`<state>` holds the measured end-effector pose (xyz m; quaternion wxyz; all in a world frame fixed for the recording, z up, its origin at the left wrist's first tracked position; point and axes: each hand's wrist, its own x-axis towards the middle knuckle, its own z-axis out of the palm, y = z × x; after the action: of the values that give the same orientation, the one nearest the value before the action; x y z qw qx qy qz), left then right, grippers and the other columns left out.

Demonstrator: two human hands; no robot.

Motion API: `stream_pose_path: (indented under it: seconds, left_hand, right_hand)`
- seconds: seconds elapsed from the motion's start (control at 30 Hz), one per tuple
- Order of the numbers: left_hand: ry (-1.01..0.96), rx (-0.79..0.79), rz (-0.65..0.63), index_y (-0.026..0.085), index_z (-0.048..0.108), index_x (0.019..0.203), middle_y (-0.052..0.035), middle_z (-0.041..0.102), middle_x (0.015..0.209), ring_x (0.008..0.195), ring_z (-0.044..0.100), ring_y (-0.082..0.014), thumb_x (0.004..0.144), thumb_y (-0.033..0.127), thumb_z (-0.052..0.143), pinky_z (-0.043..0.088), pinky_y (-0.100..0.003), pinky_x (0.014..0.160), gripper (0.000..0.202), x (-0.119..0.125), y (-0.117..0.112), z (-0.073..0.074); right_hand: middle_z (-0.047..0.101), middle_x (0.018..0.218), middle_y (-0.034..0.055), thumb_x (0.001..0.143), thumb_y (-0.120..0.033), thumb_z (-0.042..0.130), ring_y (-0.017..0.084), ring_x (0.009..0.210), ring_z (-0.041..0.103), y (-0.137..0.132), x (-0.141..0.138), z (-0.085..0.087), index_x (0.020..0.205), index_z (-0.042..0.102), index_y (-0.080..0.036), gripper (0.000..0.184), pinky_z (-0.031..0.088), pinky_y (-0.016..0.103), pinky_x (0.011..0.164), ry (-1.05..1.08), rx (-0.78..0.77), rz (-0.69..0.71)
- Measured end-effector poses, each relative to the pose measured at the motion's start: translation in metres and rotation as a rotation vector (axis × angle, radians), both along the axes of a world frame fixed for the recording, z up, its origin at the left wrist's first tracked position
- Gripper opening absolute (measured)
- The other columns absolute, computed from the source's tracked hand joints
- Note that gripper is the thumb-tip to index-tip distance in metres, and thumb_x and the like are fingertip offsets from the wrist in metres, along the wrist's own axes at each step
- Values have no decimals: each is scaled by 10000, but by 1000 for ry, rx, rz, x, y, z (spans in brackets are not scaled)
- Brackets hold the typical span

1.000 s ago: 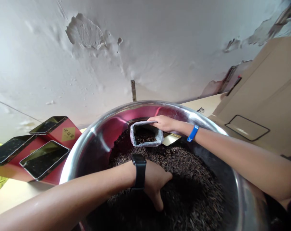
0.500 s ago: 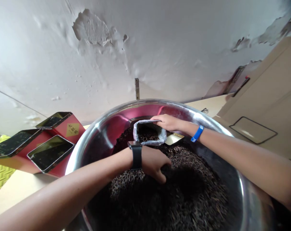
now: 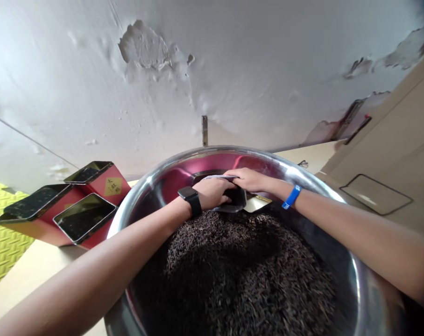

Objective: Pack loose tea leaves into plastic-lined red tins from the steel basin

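A big steel bowl [image 3: 152, 186] in front of me is heaped with dark loose tea leaves [image 3: 247, 270]. At its far side stands a small container lined with a clear plastic bag [image 3: 238, 198]. My right hand [image 3: 249, 179], with a blue wristband, grips the bag's far rim. My left hand [image 3: 212, 192], with a black watch on the wrist, is closed over the bag's mouth; its fingers curl downward, hiding the opening and whatever they hold.
Three red tins [image 3: 77, 212] with open tops holding dark leaves stand left of the bowl on a pale tabletop [image 3: 26, 275]. Cardboard boxes [image 3: 390, 154] rise at the right. A peeling white wall [image 3: 198, 70] is behind, a yellow mat [image 3: 5, 242] at far left.
My left hand rose out of the tea heap and moved forward to the bag's mouth, which it now covers. My right hand stayed on the bag's rim.
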<state>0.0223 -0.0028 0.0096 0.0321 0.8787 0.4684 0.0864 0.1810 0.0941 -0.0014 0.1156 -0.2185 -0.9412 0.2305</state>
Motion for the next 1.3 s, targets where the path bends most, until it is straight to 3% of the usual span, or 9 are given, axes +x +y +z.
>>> stream_pose_path:
  seconds: [0.13, 0.23, 0.33, 0.43, 0.57, 0.67, 0.77, 1.17, 1.3]
  left_hand:
    - [-55, 49, 2, 225, 584, 1066, -40, 599, 1066, 999, 532, -167, 850, 297, 409, 386, -324, 896, 287, 14, -12, 6]
    - [-88, 47, -91, 207, 594, 1050, -51, 589, 1085, 1004, 529, -160, 883, 296, 339, 376, -321, 919, 317, 36, -25, 3]
    - [-55, -10, -281, 198, 562, 1105, -61, 547, 1165, 1064, 496, -176, 876, 360, 356, 335, -340, 973, 348, 58, -36, -15]
    - [-46, -85, -413, 184, 432, 1253, -85, 392, 1330, 1228, 334, -230, 814, 472, 442, 215, -388, 1051, 525, 72, -43, -38]
    - [-92, -351, -340, 244, 199, 1368, -82, 170, 1436, 1308, 140, -290, 725, 594, 487, 190, -463, 1045, 786, 78, -49, -53]
    - [-98, -521, -284, 311, 149, 1370, -56, 123, 1448, 1303, 128, -328, 662, 635, 524, 167, -527, 1026, 864, 77, -51, -49]
    - [-116, -594, -294, 279, 202, 1364, -73, 189, 1428, 1289, 188, -320, 648, 649, 521, 184, -487, 1035, 866, 77, -50, -42]
    - [40, -670, -333, 277, 336, 1300, -80, 394, 1283, 1113, 453, -322, 515, 623, 638, 340, -448, 955, 909, 80, -63, -12]
    - [106, -668, -301, 251, 347, 1290, -99, 477, 1217, 1027, 522, -310, 552, 617, 602, 390, -436, 899, 863, 83, -65, -16]
  right_hand:
    - [592, 1102, 61, 798, -245, 434, 185, 980, 533, 1, 0, -2, 1056, 566, -196, 294, 402, 289, 843, 31, -40, 36]
    - [592, 1105, 64, 799, -253, 439, 188, 968, 538, 3, -1, -4, 1076, 557, -196, 307, 409, 301, 834, 40, -44, -4]
    - [602, 1086, 43, 797, -190, 404, 176, 953, 540, 3, 0, -4, 1064, 562, -219, 311, 404, 298, 834, 37, -24, -38]
    - [609, 1062, 33, 778, -153, 396, 164, 935, 544, 2, 1, -4, 1044, 566, -218, 323, 403, 281, 822, 23, -35, -33]
    - [605, 1070, 35, 784, -168, 398, 160, 927, 546, 3, 3, -6, 1064, 556, -216, 325, 407, 269, 803, 31, -60, -20]
    - [606, 1070, 30, 783, -166, 403, 156, 916, 548, 3, 4, -6, 1069, 558, -226, 330, 406, 261, 799, 40, -53, -16]
    - [610, 1060, 27, 782, -167, 407, 156, 905, 552, 3, 3, -6, 1067, 561, -228, 330, 406, 261, 796, 39, -44, -26]
    - [615, 1043, 24, 760, -141, 437, 164, 899, 546, 4, 3, -5, 1060, 579, -240, 347, 405, 278, 799, 31, -80, -47]
    - [619, 1026, 24, 756, -138, 439, 164, 887, 549, 6, 4, -7, 1056, 580, -237, 347, 411, 283, 792, 38, -77, -32]
